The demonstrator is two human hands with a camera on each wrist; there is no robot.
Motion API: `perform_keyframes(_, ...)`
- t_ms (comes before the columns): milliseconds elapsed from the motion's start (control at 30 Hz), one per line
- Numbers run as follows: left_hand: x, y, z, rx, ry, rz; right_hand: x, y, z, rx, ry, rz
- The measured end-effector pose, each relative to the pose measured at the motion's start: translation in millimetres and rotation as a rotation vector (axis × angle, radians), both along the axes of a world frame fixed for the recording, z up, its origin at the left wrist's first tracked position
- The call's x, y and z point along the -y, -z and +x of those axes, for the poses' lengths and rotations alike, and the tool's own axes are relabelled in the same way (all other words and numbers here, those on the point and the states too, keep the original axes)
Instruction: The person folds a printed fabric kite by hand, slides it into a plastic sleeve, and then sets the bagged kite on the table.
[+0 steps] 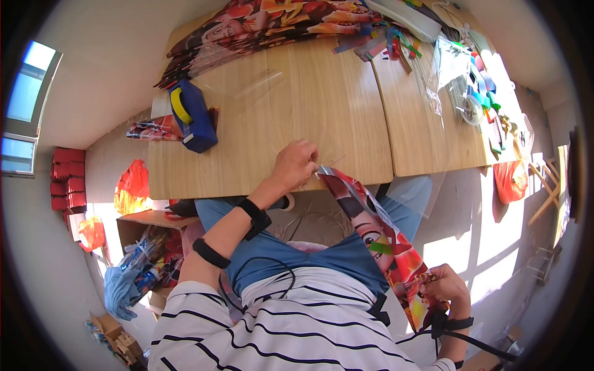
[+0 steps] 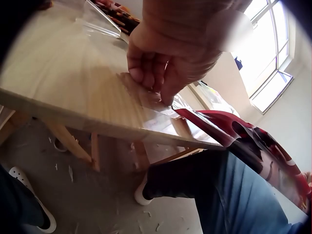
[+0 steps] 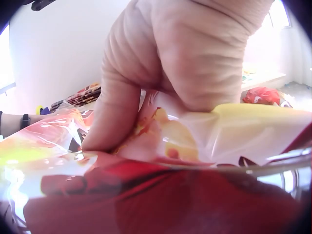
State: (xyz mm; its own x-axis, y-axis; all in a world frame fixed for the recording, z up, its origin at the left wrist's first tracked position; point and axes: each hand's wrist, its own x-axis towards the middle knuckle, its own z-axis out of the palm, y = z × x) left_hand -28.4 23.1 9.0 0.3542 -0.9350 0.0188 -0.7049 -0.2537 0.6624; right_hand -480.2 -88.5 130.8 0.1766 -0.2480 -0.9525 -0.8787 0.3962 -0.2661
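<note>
Gripping the near end of a glossy printed sheet, the right hand is at four o'clock; the left hand pinches the sheet's far tip toward twelve. Farther off, a blue tape dispenser sits at ten o'clock.

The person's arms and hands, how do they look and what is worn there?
The left hand and right hand are bare. The left arm wears two black straps, one with a black device. Near the right wrist are a black band and cable. The left sleeve is white with black stripes.
</note>
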Motion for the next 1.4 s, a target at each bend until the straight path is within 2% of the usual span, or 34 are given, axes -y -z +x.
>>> perform_keyframes(233, 1, 8, 1, -0.007, -0.022, -0.002, -2, 2, -4, 0.030, 0.042, 0.021)
perform_keyframes(433, -1, 6, 3, -0.187, -0.038, 0.005, -2, 2, -11, 0.058, 0.013, 0.009)
perform_keyframes(533, -4, 10, 4, -0.340, -0.065, -0.059, -1, 2, -15, 0.082, 0.056, 0.023)
perform_keyframes(633, -6, 13, 11, -0.567, -0.109, -0.021, -1, -6, -11, 0.036, 0.003, -0.021)
perform_keyframes(733, -8, 10, 20, -0.771, -0.140, -0.014, 1, -3, -19, 0.077, 0.049, -0.007)
perform_keyframes(833, -8, 7, 22, -0.875, -0.172, -0.017, 3, -6, -23, 0.185, 0.140, 0.022)
perform_keyframes(933, -9, 1, 20, -0.969, -0.206, 0.027, 2, 6, -36, 0.500, 0.294, 0.019)
perform_keyframes(1033, -8, -4, 20, -1.017, -0.205, 0.035, 6, 10, -33, 0.597, 0.388, 0.044)
perform_keyframes(1233, -10, -14, 22, -1.286, -0.269, -0.056, 9, 6, 9, 0.752, 0.610, 0.050)
perform_keyframes(1333, 0, -26, 7, -1.271, -0.202, -0.088, 22, 13, 33, 0.869, 0.613, 0.153)
perform_keyframes(1400, 10, -34, -12, -1.137, -0.146, -0.094, 30, 6, 71, 0.940, 0.615, 0.172)
